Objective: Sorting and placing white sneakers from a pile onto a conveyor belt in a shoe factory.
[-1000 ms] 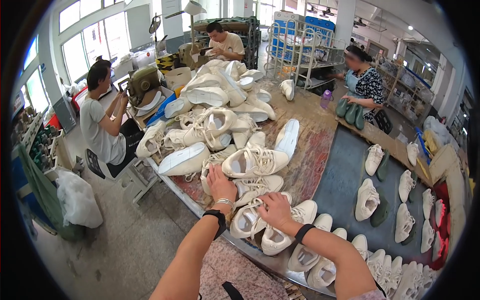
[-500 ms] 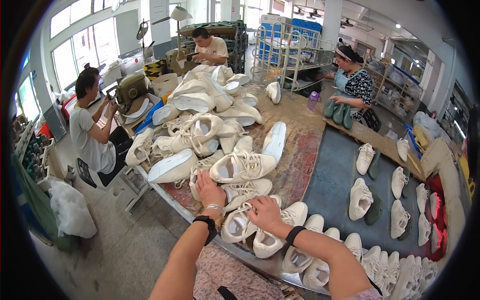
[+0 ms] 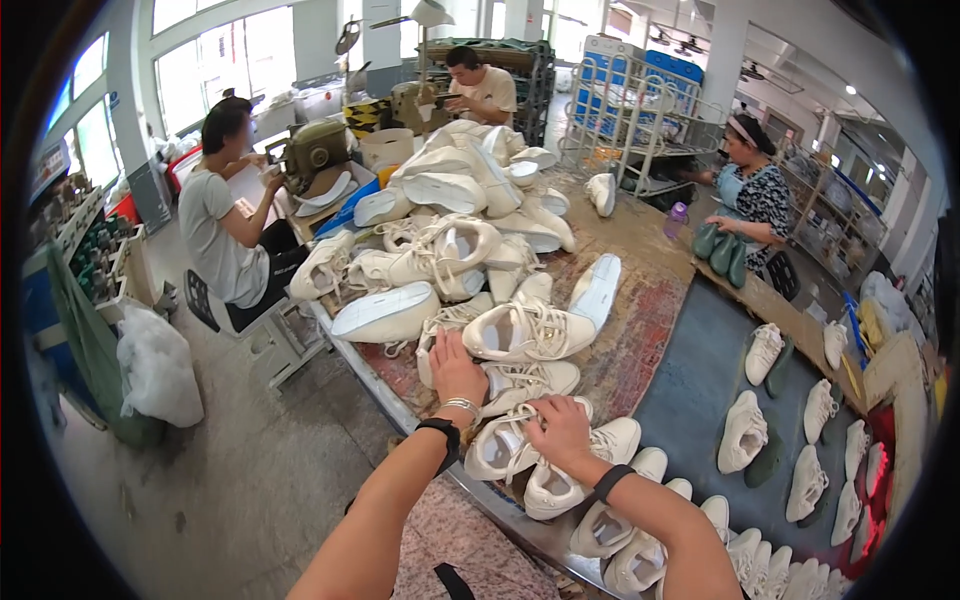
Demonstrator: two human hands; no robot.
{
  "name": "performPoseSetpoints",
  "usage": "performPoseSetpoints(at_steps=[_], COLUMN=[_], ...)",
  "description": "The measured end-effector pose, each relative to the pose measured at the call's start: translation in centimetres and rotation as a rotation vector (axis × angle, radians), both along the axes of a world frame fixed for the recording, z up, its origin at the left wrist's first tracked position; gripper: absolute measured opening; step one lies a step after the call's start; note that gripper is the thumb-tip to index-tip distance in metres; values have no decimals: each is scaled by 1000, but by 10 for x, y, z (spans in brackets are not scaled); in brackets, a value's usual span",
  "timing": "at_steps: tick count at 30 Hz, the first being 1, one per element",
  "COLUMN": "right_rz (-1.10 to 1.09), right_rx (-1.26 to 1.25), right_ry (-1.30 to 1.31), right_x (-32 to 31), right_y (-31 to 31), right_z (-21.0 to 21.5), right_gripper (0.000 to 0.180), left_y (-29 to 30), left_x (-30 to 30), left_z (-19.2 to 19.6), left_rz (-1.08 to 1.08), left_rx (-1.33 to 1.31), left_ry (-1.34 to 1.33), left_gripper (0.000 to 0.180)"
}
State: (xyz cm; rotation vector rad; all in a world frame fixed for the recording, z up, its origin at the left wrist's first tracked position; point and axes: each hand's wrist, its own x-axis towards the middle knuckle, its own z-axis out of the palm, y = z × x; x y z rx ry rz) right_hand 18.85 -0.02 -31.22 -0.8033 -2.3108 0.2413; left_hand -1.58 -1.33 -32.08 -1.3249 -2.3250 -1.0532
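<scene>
My left hand point(image 3: 458, 370) has its fingers bent over a cream lace-up sneaker point(image 3: 427, 350) at the near edge of a shoe heap. Just right of it, my right hand point(image 3: 560, 428) grips the laced upper of another cream sneaker point(image 3: 492, 450), thumb side toward the shoe opening. Some of its fingertips are hidden against the shoe. Between and beyond my hands lie a sneaker on its side point(image 3: 520, 332) and a lower laced one point(image 3: 532, 380). Close under my right hand is one more sneaker point(image 3: 552, 490).
The heap of cream shoes point(image 3: 450, 190) covers the table's left part. Shoe pairs with green lasts point(image 3: 768, 460) stand on a dark belt point(image 3: 680, 400) at right. A row of sneakers point(image 3: 635, 565) lines the near edge. Three people work around the table, one holding green lasts point(image 3: 722, 252).
The whole view has swung left, so the table and shoes sit farther right. My hands stay on the same two sneakers, with little visible movement.
</scene>
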Motion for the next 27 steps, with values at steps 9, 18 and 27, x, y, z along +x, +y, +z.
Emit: performPoseSetpoints(at_steps=[9, 18, 27], right_rz=[-13, -15, -19], right_rx=[-14, 21, 25], right_ry=[-19, -22, 19], right_x=[-2, 0, 1], right_y=[-1, -1, 2], right_z=[5, 3, 5], right_gripper=[26, 26, 23], left_y=[2, 1, 2], left_x=[-2, -2, 3], left_z=[-1, -4, 6], left_rz=[14, -14, 4], left_rx=[-8, 4, 52], left_ry=[18, 21, -25], left_gripper=[59, 66, 57])
